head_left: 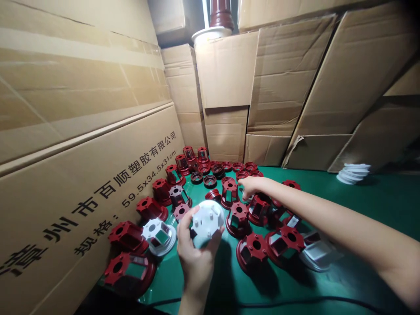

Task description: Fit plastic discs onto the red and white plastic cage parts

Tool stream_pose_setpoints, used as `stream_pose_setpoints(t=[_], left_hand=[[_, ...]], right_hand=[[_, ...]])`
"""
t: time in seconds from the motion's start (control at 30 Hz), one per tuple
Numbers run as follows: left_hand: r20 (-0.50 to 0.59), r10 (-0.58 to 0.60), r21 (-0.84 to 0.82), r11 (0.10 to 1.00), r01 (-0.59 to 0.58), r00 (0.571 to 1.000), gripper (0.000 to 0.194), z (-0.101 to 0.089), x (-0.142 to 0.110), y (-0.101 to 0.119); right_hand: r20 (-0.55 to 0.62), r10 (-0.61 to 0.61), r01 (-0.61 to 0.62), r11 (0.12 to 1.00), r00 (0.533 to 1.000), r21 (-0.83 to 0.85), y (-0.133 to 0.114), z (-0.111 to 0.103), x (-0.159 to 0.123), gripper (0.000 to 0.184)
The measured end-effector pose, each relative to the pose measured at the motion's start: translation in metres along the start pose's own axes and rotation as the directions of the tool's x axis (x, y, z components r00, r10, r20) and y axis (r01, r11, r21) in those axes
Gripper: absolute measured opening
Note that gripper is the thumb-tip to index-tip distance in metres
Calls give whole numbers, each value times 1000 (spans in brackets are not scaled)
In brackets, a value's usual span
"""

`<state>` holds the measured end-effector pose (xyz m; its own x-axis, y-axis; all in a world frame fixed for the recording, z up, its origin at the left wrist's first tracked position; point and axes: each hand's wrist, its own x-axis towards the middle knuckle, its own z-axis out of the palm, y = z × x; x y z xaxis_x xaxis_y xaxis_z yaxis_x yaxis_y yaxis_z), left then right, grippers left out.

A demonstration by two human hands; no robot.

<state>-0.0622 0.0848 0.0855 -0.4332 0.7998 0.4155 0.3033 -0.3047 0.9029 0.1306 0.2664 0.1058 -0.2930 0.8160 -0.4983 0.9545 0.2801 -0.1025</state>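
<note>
My left hand [197,253] grips a white plastic lantern-shaped housing [206,221], its fingers wrapped around the sides and its pegged end facing me. My right hand [252,188] is stretched out to the back of the table, fingers bent downward beside the dark red plastic rings [242,175]. Whatever its fingertips close on is hidden. Just left of those fingertips stands a red six-sided housing [229,188], and another red housing [239,214] is in front. To the left of my left hand is a second white housing [158,234], upright.
Several red housings [126,271] line the left side, against a large printed carton [98,197]. More red and white ones stand under my right forearm. Stacked white discs [353,173] lie at the right. Cardboard boxes [226,70] wall the back. A black cable [295,302] crosses the green table's front.
</note>
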Motion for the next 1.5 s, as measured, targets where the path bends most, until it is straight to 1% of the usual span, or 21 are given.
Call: stream_pose_setpoints(t=[0.13, 0.23, 0.37, 0.47, 0.53, 0.57, 0.6, 0.63, 0.67, 0.7, 0.73, 0.77, 0.83, 0.9, 0.97, 1.03, 1.13, 1.2, 1.3, 1.4, 1.5], left_hand=[[5, 170, 6, 985, -170, 985, 62, 19, 24, 6], [-22, 284, 50, 958, -283, 958, 60, 29, 41, 15], [-27, 351, 184, 922, -341, 936, 56, 34, 63, 27], [63, 331, 223, 915, -337, 941, 52, 41, 75, 34], [121, 324, 239, 908, -344, 938, 51, 49, 80, 39], [144, 323, 245, 904, -350, 935, 50, 54, 81, 41], [163, 323, 244, 902, -355, 932, 50, 60, 81, 43], [179, 322, 234, 904, -358, 930, 50, 65, 80, 45], [194, 322, 217, 907, -360, 927, 51, 70, 79, 48], [204, 321, 198, 912, -360, 925, 52, 75, 77, 50], [208, 320, 178, 917, -358, 924, 53, 79, 74, 53], [207, 323, 157, 921, -357, 923, 54, 83, 71, 55], [201, 339, 119, 923, -367, 919, 55, 91, 64, 58], [194, 377, 81, 914, -397, 906, 55, 99, 58, 59], [188, 425, 49, 896, -441, 885, 57, 106, 54, 56], [170, 476, 18, 874, -486, 863, 57, 112, 50, 52], [102, 563, -25, 825, -564, 820, 55, 114, 46, 46], [53, 628, -28, 778, -628, 776, 55, 113, 44, 43], [29, 671, -14, 741, -671, 741, 53, 111, 44, 42], [53, 652, -18, 758, -652, 756, 51, 110, 45, 38], [121, 597, 0, 799, -602, 793, 52, 111, 43, 32]], right_hand=[[13, 7, -8, 1000, 1000, 13, -1, 0, 2, 80], [-37, 23, -20, 998, 999, 57, 6, -6, -1, 85], [-225, 47, -11, 987, 973, 159, 24, -27, -26, 81], [-401, 110, -23, 976, 909, 215, 42, -43, -64, 74], [-533, 166, -11, 959, 830, 282, 53, -47, -94, 70], [-612, 197, 34, 938, 766, 345, 56, -46, -109, 69], [-695, 239, 127, 893, 678, 432, 58, -42, -124, 69], [-753, 292, 256, 817, 590, 517, 59, -36, -137, 70], [-783, 358, 408, 701, 508, 585, 57, -30, -150, 72], [-785, 427, 559, 551, 449, 619, 54, -22, -161, 75], [-768, 483, 682, 392, 419, 618, 51, -15, -170, 76], [-745, 528, 773, 235, 408, 589, 46, -9, -177, 76], [-706, 585, 871, -2, 399, 491, 38, 0, -187, 69], [-667, 614, 891, -149, 423, 428, 31, 3, -189, 57], [-626, 603, 864, -264, 494, 428, 26, 2, -184, 47], [-586, 552, 804, -371, 593, 465, 20, -2, -174, 42], [-518, 458, 692, -474, 722, 545, 10, -4, -159, 44], [-499, 421, 652, -476, 758, 590, 4, -2, -152, 48], [-547, 354, 651, -372, 759, 661, 0, 3, -147, 51], [-585, 279, 644, -221, 761, 732, 2, 6, -145, 55], [-600, 272, 644, -110, 752, 757, 3, 7, -142, 60]])
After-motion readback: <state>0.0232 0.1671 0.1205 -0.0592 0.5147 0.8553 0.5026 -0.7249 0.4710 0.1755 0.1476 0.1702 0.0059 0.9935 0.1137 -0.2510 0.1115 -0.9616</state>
